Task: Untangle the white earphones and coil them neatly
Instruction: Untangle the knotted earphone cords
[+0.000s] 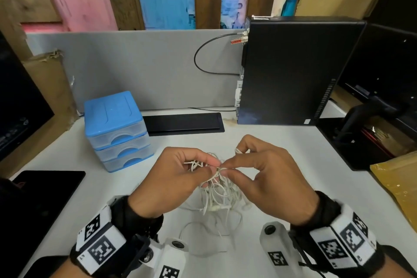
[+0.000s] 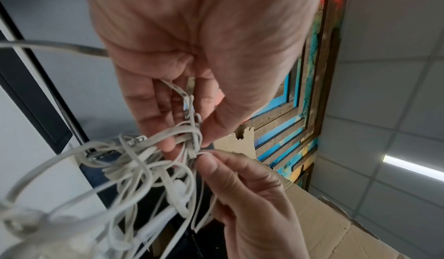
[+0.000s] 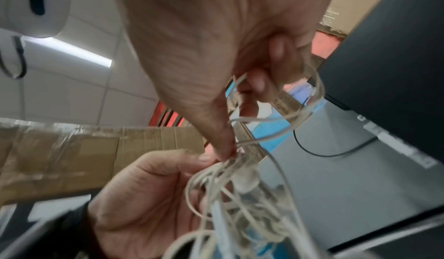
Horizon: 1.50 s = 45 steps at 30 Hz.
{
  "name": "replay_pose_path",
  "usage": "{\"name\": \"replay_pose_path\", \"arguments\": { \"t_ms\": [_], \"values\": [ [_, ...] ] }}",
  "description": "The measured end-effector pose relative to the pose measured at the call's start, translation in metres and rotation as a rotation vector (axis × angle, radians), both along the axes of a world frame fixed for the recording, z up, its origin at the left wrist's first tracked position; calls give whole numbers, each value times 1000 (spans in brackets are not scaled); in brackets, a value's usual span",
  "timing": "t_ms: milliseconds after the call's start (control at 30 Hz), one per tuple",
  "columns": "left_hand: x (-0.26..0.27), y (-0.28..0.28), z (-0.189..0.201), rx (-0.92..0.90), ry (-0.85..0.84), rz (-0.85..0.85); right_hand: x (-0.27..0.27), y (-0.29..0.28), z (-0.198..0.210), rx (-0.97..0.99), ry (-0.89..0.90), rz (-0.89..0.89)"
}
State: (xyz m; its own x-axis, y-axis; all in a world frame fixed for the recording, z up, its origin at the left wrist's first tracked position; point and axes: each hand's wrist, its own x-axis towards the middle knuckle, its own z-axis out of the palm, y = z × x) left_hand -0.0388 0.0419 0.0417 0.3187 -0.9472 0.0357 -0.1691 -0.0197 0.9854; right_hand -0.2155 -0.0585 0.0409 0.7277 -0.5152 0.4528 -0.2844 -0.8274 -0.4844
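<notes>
Here both hands meet over the white desk and pinch the same knot of the white earphones. The left hand closes thumb and forefinger on a strand at the top of the tangle, with further loops threaded between its curled fingers, as the left wrist view confirms. The right hand pinches a thin strand directly beside the left fingertips; one more loop runs up through its curled upper fingers, where a small white end piece shows near the forefinger. The two pinch points touch or nearly touch.

From the grip the tangle hangs downward and toward the person, its long axis roughly vertical below the fingertips. The lower loops spread on the desk between the two wrists. An earbud sits in the bundle just under the pinch. The cord is still knotted, with no coil formed.

Beyond the left hand stands a blue drawer unit. Beyond the right hand stands a black computer tower.
</notes>
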Motion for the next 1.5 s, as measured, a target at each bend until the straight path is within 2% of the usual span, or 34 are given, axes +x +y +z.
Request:
{"name": "replay_pose_path", "arguments": {
  "t_ms": [133,300,367,567,633,733,833,1000,1100,1233,1367,1500],
  "values": [
    [2,0,-1,5,-108,39,0,-2,4,178,-95,123],
    [7,-3,0,34,53,102,-10,-2,18,518,-168,404],
    [8,-2,1,9,18,89,-9,-3,16,567,-139,395],
    [1,1,0,-5,-58,-50,0,-4,7,377,-161,254],
    [-1,1,0,2,-95,-46,2,-1,8,311,-128,237],
    [-5,3,2,-12,-96,-44,2,2,6,340,-73,238],
    [-9,5,3,-37,-142,21,-2,-1,5,170,40,152],
    [-13,8,6,-37,-299,97,-5,-1,3,22,158,92],
    [-13,8,6,-31,-454,149,-2,2,0,-62,152,64],
    [-17,8,2,-7,-589,138,0,7,1,-199,196,49],
    [-17,6,-1,-28,-571,134,0,14,6,-274,166,27],
    [-13,5,-1,77,-484,96,0,11,4,-295,158,-13]
  ]
}}
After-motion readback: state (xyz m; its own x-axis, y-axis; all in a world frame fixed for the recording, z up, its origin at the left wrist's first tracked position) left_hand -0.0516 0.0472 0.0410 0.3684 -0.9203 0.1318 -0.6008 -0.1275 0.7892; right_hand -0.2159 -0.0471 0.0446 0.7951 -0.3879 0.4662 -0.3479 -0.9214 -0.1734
